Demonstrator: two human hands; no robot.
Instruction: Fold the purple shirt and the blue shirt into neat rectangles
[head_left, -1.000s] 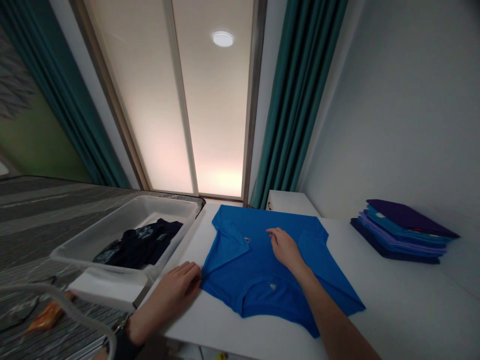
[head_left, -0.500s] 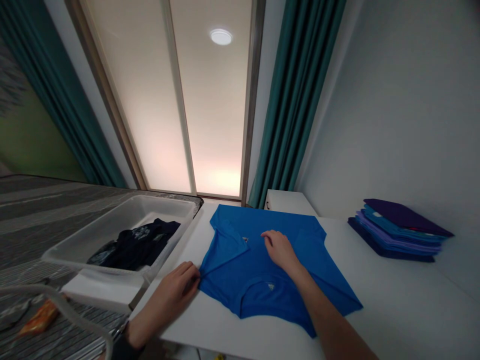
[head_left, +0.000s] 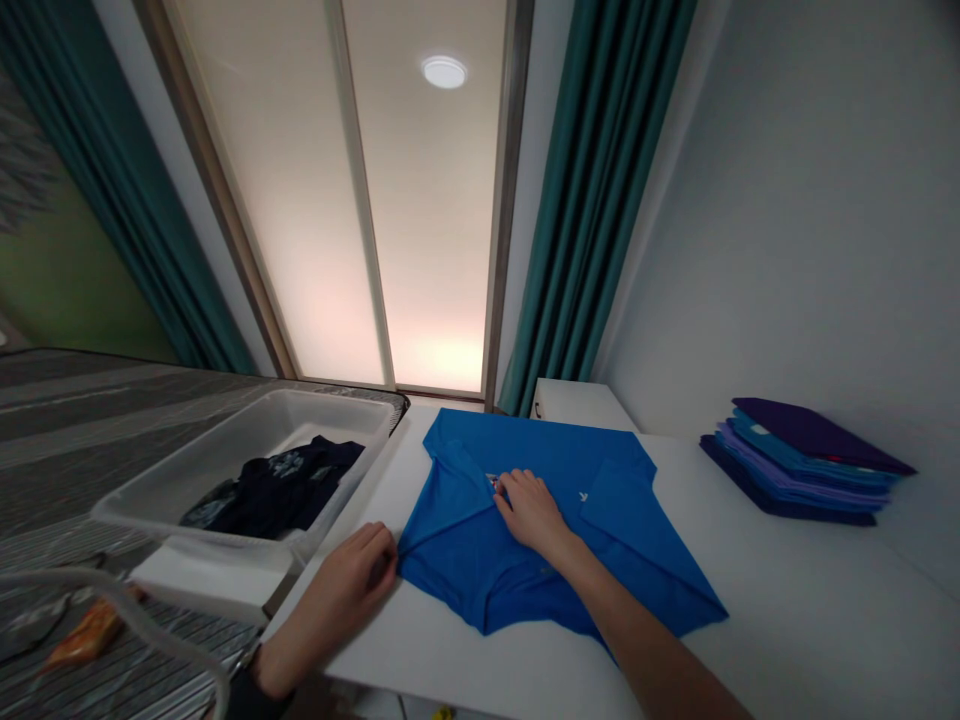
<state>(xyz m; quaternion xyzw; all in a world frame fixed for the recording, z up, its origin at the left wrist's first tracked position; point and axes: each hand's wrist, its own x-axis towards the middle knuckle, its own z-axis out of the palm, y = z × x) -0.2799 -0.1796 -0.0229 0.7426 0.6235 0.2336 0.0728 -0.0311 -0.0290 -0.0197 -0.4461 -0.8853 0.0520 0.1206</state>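
Observation:
A blue shirt lies spread on the white table, collar toward me, with both sleeves folded inward over the body. At its left corner, my left hand has its fingers closed on the fabric edge. My right hand rests on the middle of the shirt by the end of the left sleeve, close to a small logo; its fingers are bent and slightly apart, with no cloth visibly gripped.
A translucent bin holding dark clothes stands at the left. Folded clothes are stacked at the right by the wall. A white cabinet is behind the table, and a pale curved tube crosses the lower left.
My right hand has moved left across the shirt, uncovering a small white mark on the right sleeve. My left hand stays at the left corner.

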